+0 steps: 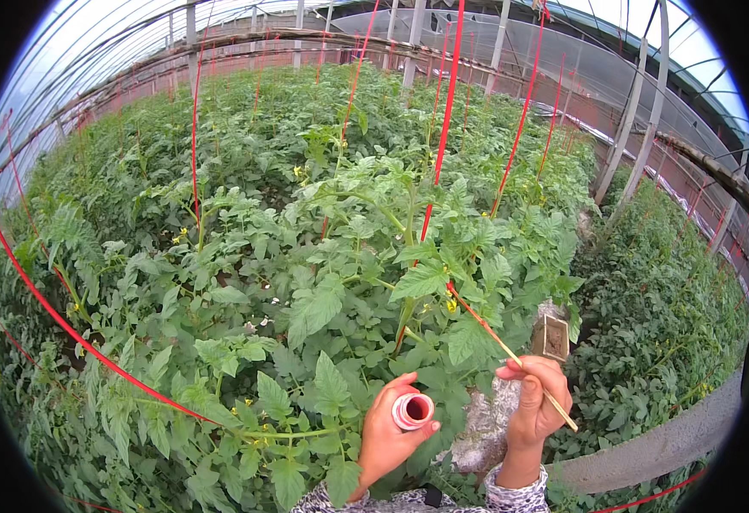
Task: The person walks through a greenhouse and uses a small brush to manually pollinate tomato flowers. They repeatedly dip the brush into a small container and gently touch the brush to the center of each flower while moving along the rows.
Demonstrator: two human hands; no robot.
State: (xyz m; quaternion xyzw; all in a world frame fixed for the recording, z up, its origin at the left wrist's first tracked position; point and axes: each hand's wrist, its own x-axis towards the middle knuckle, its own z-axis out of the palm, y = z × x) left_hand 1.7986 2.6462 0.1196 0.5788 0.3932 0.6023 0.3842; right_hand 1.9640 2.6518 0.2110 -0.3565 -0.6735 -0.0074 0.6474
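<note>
My left hand (380,442) is wrapped round a small open jar (413,412) with a pale, red-stained rim and a dark inside. My right hand (538,400) pinches a thin wooden stick (556,403) between thumb and fingers. The stick slants up and left, and its far part is red. Its tip lies by a cluster of yellow flowers (451,303) on a tomato plant (421,278); whether they touch I cannot tell. Broad green leaves surround the flowers and partly hide the stem.
Red strings (444,111) run up from the plants, and one red string (75,329) sweeps across the left. A square container of soil (551,336) stands beyond my right hand. A concrete edge (657,449) curves at lower right. Posts (648,111) rise behind it.
</note>
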